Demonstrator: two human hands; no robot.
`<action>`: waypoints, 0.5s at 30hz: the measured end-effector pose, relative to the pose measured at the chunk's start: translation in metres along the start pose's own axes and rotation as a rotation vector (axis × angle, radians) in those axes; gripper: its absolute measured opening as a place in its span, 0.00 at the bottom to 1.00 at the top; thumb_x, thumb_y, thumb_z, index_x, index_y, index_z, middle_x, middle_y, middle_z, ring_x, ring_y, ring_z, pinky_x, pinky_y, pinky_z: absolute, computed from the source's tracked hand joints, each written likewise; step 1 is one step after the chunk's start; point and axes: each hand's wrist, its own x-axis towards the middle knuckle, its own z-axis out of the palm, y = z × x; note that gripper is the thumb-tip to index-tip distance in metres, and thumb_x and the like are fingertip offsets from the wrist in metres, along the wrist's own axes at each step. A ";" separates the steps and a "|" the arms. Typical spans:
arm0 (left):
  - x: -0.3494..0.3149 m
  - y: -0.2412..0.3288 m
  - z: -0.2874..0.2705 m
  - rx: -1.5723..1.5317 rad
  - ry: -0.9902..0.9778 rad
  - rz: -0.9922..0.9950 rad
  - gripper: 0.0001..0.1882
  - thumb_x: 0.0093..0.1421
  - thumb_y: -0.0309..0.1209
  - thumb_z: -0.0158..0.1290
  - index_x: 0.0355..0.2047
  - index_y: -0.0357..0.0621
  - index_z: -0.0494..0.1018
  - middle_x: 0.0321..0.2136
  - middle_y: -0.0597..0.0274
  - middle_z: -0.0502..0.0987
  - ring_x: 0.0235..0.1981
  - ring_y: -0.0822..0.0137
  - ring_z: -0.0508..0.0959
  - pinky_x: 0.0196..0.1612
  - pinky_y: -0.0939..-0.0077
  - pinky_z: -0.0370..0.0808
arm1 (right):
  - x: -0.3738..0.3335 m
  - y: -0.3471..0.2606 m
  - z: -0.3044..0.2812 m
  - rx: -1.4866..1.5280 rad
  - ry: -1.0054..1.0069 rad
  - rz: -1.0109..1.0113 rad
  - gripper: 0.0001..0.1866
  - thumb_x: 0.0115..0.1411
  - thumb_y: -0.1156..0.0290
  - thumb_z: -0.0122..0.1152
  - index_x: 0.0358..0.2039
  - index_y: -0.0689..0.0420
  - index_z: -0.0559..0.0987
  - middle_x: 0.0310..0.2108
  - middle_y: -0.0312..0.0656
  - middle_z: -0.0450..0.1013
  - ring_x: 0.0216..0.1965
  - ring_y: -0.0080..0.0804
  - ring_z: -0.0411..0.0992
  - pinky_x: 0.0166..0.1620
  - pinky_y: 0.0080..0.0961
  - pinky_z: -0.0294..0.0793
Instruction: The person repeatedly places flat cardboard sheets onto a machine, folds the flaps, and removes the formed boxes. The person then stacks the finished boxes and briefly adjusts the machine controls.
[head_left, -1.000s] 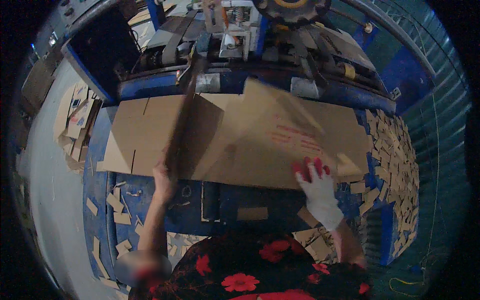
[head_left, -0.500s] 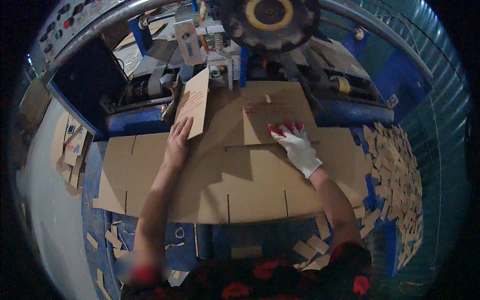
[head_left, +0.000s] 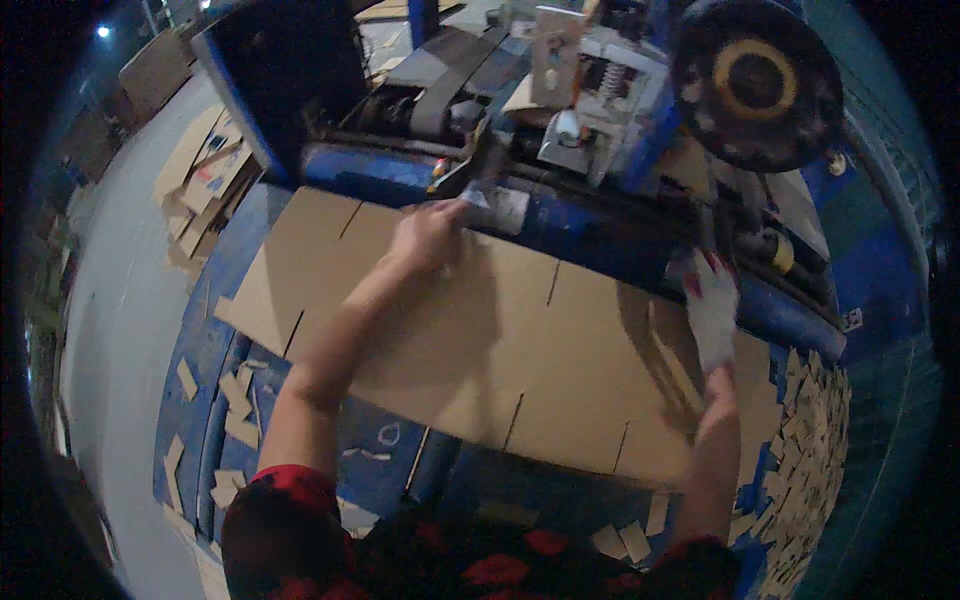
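Bare left hand held over far edge of cardboard sheet, fingers partly curled; whether anything is gripped cannot be told. Metal plate seen just right of it. Gloved right hand held farther along same edge, grip likewise unclear. Sheet laid flat below both hands. Dark wheel seen beyond right hand.

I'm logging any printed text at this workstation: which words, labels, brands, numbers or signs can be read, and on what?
None can be read.
Cardboard pile at the left: coloured marks, too small and blurred to read.
Large cardboard sheet on the table: no print shows on its visible surface.
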 end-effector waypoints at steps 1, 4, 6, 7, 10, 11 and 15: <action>-0.036 -0.017 -0.019 -0.141 0.105 -0.151 0.21 0.56 0.31 0.53 0.50 0.40 0.71 0.52 0.51 0.71 0.50 0.52 0.73 0.52 0.67 0.71 | -0.031 0.003 -0.017 0.018 0.033 -0.016 0.23 0.56 0.66 0.58 0.53 0.57 0.71 0.55 0.51 0.65 0.56 0.53 0.62 0.59 0.43 0.60; -0.141 -0.077 -0.088 0.454 0.132 -0.720 0.29 0.61 0.53 0.45 0.53 0.45 0.69 0.61 0.53 0.60 0.61 0.50 0.60 0.60 0.52 0.58 | -0.130 0.002 -0.063 -0.065 -0.078 0.157 0.27 0.55 0.63 0.60 0.55 0.56 0.69 0.57 0.51 0.64 0.60 0.52 0.58 0.62 0.42 0.54; -0.194 -0.099 -0.115 0.577 -0.031 -0.937 0.38 0.57 0.61 0.44 0.54 0.39 0.67 0.62 0.51 0.58 0.61 0.48 0.58 0.60 0.53 0.59 | -0.193 -0.006 -0.087 -0.138 -0.203 0.190 0.29 0.55 0.63 0.60 0.57 0.54 0.67 0.59 0.49 0.62 0.61 0.51 0.57 0.63 0.47 0.51; -0.210 -0.103 -0.115 0.518 -0.018 -0.896 0.40 0.57 0.62 0.44 0.54 0.37 0.66 0.62 0.50 0.57 0.62 0.48 0.58 0.60 0.54 0.59 | -0.215 -0.009 -0.096 -0.154 -0.215 0.192 0.29 0.54 0.63 0.60 0.57 0.54 0.67 0.59 0.49 0.61 0.61 0.51 0.57 0.63 0.48 0.50; -0.247 -0.106 -0.115 0.367 -0.052 -0.744 0.44 0.55 0.63 0.45 0.55 0.33 0.62 0.60 0.43 0.58 0.61 0.47 0.59 0.58 0.57 0.62 | -0.260 -0.018 -0.122 -0.141 -0.266 0.256 0.33 0.52 0.62 0.63 0.59 0.49 0.66 0.62 0.47 0.58 0.63 0.49 0.54 0.64 0.49 0.46; -0.253 -0.109 -0.118 0.405 -0.073 -0.800 0.45 0.53 0.63 0.47 0.55 0.33 0.63 0.58 0.41 0.61 0.60 0.46 0.61 0.58 0.56 0.62 | -0.270 -0.021 -0.128 -0.161 -0.302 0.256 0.34 0.51 0.61 0.63 0.59 0.49 0.65 0.62 0.47 0.58 0.63 0.49 0.53 0.64 0.49 0.45; -0.262 -0.134 -0.135 0.321 0.013 -0.841 0.45 0.46 0.64 0.54 0.48 0.33 0.68 0.47 0.38 0.70 0.51 0.42 0.68 0.53 0.54 0.65 | -0.319 -0.020 -0.155 -0.256 -0.283 0.421 0.38 0.49 0.57 0.65 0.60 0.53 0.64 0.62 0.52 0.56 0.64 0.50 0.51 0.65 0.47 0.42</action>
